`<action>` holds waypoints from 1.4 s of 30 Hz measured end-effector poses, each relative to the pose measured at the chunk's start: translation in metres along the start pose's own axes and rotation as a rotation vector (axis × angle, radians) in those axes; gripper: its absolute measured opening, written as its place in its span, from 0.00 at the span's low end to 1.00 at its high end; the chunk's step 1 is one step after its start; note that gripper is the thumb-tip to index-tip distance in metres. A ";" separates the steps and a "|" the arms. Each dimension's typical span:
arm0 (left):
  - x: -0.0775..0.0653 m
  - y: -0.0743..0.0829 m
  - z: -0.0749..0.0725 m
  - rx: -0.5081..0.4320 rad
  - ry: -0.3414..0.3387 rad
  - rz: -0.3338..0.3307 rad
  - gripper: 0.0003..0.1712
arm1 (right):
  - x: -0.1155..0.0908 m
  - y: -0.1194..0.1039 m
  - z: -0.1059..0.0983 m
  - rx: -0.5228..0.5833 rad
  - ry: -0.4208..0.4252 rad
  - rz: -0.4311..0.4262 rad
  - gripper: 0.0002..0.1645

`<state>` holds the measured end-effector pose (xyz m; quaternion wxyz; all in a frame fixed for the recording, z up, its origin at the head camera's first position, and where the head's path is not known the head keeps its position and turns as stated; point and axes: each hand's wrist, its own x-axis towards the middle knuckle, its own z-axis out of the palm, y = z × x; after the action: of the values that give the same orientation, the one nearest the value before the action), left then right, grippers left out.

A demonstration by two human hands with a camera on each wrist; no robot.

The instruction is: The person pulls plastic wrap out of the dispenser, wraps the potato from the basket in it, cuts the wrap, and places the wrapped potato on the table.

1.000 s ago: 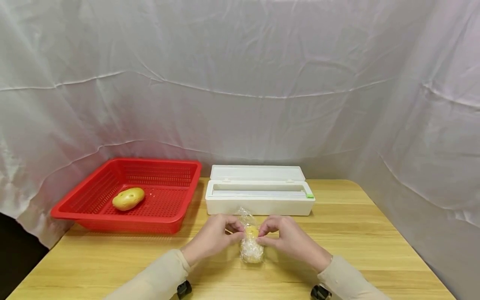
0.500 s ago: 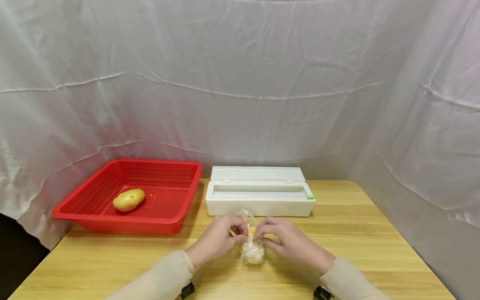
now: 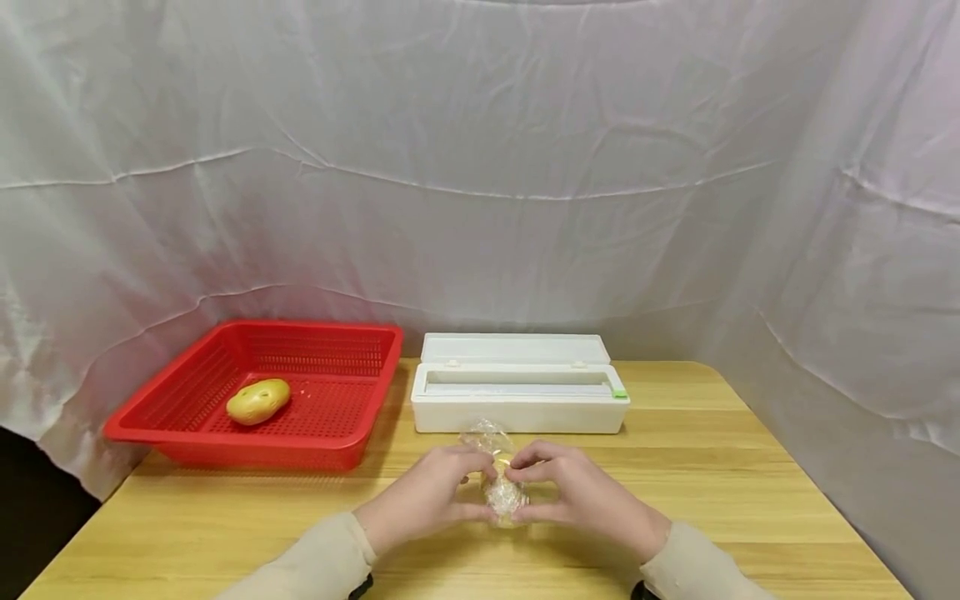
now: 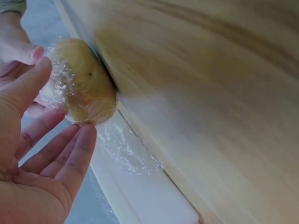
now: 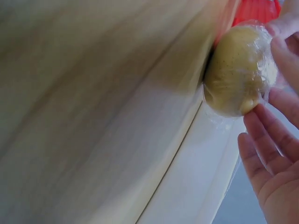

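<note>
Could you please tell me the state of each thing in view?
White box, lid open.
Clear film, crinkled, loose end pointing toward the box.
Wrapped potato, film-covered, held from both sides.
Left hand, gripping the wrapped potato.
Right hand, gripping its opposite side.
Unwrapped potato, lying in the red basket.
Red basket, upright, uncovered.
Fabric backdrop, creased.

Head view: bright enough, soft diffuse light, source out of frame. Faint soft shadows on the table [image 3: 750, 467] beneath my left hand [image 3: 435, 492] and right hand [image 3: 588, 496]; skin detail smoothed. Small hard glints on the film [image 3: 483, 435]. Curtain [image 3: 450, 108] reads grey, pinkish upper right. Both wrist views: dimmer, hazy, cool cast, wood grain smeared. Dark shadow hugs the wrapped potato [image 4: 91, 77]; specular glare off its wrap. White box [image 4: 159, 200] looks washed out.
</note>
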<state>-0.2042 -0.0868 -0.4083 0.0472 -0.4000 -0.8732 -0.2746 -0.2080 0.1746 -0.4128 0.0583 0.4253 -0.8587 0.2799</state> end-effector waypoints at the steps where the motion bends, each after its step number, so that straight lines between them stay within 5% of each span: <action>1: 0.001 0.000 0.000 0.012 0.007 0.013 0.20 | 0.001 0.001 0.001 -0.001 0.006 -0.005 0.31; 10: 0.005 -0.003 -0.002 0.115 0.055 0.069 0.17 | 0.008 0.004 -0.003 0.069 0.031 -0.026 0.17; 19: 0.000 -0.001 -0.004 0.125 -0.005 0.071 0.25 | 0.004 0.003 -0.005 0.015 -0.005 -0.014 0.32; 30: 0.004 -0.005 -0.002 0.145 0.020 0.098 0.19 | 0.006 0.008 -0.005 0.062 -0.005 -0.003 0.23; 42: -0.002 -0.002 -0.001 0.016 0.013 -0.027 0.19 | 0.003 0.003 -0.010 0.005 -0.061 0.067 0.28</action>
<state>-0.2047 -0.0900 -0.4086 0.0524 -0.3859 -0.8803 -0.2710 -0.2139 0.1794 -0.4047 0.0217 0.4048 -0.8731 0.2709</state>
